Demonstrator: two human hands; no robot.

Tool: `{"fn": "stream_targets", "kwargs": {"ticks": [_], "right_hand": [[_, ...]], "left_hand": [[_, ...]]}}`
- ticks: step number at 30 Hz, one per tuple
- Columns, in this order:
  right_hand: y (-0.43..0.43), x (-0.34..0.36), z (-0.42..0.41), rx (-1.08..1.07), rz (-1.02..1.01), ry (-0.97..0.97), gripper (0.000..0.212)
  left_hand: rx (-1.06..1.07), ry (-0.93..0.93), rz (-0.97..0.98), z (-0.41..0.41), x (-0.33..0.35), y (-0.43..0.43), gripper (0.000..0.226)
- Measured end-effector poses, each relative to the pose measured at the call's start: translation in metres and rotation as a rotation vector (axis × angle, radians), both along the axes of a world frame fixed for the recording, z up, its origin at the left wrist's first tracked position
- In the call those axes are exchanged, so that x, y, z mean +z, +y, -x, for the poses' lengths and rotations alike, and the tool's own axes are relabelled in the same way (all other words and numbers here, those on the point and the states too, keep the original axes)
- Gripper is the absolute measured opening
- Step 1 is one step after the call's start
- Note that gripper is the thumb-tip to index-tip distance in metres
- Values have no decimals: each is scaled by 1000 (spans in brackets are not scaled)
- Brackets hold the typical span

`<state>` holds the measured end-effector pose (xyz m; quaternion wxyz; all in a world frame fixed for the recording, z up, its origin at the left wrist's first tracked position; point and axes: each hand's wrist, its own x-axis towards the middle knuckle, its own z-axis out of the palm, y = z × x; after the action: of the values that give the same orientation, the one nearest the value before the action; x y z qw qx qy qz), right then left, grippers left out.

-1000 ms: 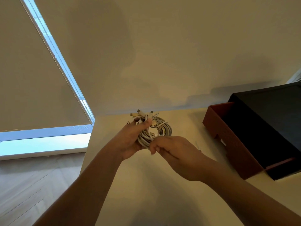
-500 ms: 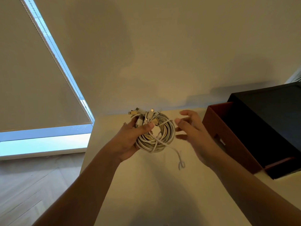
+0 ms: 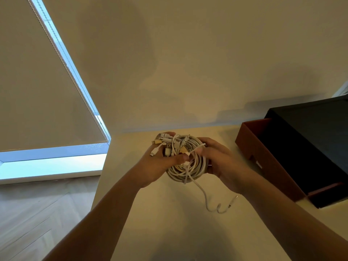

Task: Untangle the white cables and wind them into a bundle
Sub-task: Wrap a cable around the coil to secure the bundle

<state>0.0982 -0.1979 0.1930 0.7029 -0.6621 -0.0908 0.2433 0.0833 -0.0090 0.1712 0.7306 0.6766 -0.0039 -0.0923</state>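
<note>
A coil of white cables [image 3: 190, 166] hangs in the air above the cream table [image 3: 169, 213], held between both hands. My left hand [image 3: 158, 164] grips the coil's left side, thumb across the strands, with several plug ends [image 3: 165, 146] sticking out above its fingers. My right hand [image 3: 220, 161] holds the coil's right side and pinches a strand near the top. One loose cable end [image 3: 216, 208] dangles below the coil, curling to a thin plug at the lower right.
An open box [image 3: 267, 162] with reddish-brown walls and a dark inside stands on the table's right, a black lid or box behind it. The table's left edge [image 3: 99, 178] drops to a wooden floor. A wall and a blinded window lie beyond.
My right hand, which was apart from the coil with fingers spread, has come back in and taken hold of its right side. The loose end hangs lower and farther right.
</note>
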Motion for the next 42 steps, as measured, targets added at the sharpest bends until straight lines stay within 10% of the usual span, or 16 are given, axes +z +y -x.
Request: {"fn": "stream_targets", "kwargs": {"ticks": [12, 24, 33, 42], "right_hand": [[-7, -1, -7, 71, -124, 190, 27], [5, -8, -1, -89, 314, -261, 45], [5, -13, -4, -111, 374, -351, 46], [11, -13, -2, -205, 399, -415, 44]], "left_hand": [[107, -133, -257, 2, 7, -10, 44], [59, 43, -60, 4, 4, -20, 37], [-68, 97, -18, 1, 0, -10, 69], [-123, 10, -96, 1, 4, -9, 43]]}}
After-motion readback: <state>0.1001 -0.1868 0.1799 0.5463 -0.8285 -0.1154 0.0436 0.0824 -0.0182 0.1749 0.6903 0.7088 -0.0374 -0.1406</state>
